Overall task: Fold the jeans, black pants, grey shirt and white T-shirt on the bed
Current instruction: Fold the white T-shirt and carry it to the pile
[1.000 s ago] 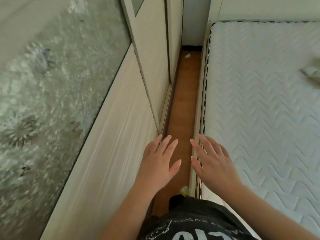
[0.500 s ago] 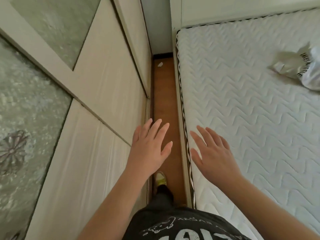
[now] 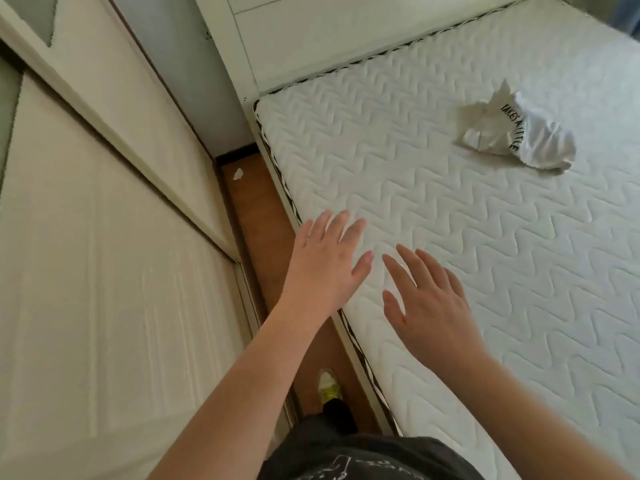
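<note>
Head view, setting: a person stands in the narrow gap between a bed [image 3: 450, 237] and a pale wardrobe [image 3: 104, 254], both arms stretched forward.
Left hand: the left hand [image 3: 325, 261] is held flat, palm down, fingers straight and slightly spread, gripping nothing; its fingertips lie over the near edge of the mattress, and whether they touch the quilted cover cannot be told.
Right hand: the right hand [image 3: 427, 306] is likewise released, fingers straight and fanned, palm down over the mattress just beside the left hand, grasping nothing; contact with the cover cannot be told.
White T-shirt: the white T-shirt [image 3: 516, 136] lies crumpled in a small heap on the mattress, toward the far right, well apart from both hands; curved black lettering shows on it, only partly readable.
Other garments: a strip of blue cloth [image 3: 628, 12] shows at the upper right corner of the frame, too little to identify.
Bed: bare white mattress with a zigzag quilted pattern and a dark-and-white trim along its edge; a white headboard [image 3: 329, 39] stands at its far end.
Floor: a brown wooden floor [image 3: 256, 216] runs between bed and wardrobe, with a small white scrap [image 3: 238, 174] near its far end.
Person: a dark printed shirt [image 3: 363, 459] fills the bottom edge, and one yellow-and-white shoe [image 3: 329, 384] is planted on the floor below the left forearm.
</note>
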`<state>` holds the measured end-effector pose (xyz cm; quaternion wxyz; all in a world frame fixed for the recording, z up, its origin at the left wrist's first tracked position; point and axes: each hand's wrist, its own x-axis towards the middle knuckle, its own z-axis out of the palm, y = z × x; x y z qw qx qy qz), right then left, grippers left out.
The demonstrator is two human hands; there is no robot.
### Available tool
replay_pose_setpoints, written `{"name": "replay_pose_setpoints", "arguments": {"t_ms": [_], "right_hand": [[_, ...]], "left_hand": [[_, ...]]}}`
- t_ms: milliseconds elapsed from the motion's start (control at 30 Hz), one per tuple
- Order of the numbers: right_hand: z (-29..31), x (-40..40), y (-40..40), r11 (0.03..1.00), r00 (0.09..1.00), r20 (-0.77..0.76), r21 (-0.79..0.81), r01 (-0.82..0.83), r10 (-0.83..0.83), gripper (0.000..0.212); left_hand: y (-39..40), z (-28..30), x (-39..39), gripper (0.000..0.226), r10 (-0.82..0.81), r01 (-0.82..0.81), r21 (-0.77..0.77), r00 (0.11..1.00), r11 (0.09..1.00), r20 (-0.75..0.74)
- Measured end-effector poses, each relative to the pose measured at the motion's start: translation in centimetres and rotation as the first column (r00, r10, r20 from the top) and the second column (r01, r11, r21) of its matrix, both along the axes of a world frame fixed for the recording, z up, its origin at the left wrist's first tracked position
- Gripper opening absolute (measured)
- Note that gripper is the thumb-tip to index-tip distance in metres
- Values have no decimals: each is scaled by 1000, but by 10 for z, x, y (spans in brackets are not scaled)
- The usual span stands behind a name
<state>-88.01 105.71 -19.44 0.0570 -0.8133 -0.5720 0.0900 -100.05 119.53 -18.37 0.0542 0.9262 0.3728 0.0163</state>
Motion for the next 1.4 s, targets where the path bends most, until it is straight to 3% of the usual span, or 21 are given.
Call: {"name": "replay_pose_setpoints", "arguments": {"t_ms": [367, 667, 1033, 1167, 1400], "right_hand": [[21, 26, 50, 940, 940, 39, -10, 340, -340, 54], [21, 46, 64, 911, 912, 27, -26, 411, -410, 56], [19, 57, 139, 886, 886, 18, -36, 463, -463, 59], [12, 60, 188, 845, 845, 54, -28, 534, -532, 59], [22, 43, 271, 735, 734, 37, 29, 677, -678, 59]], "left_hand": [[88, 6, 52, 54, -389, 388, -41, 920, 921, -50], [104, 19, 77, 56, -504, 504, -10, 861, 863, -67], [181, 13, 80, 57, -493, 493, 0, 870, 870, -1], [232, 1, 93, 62, -563, 563, 18, 825, 826, 36], [334, 4, 108, 67, -709, 710, 54, 704, 702, -36]]}}
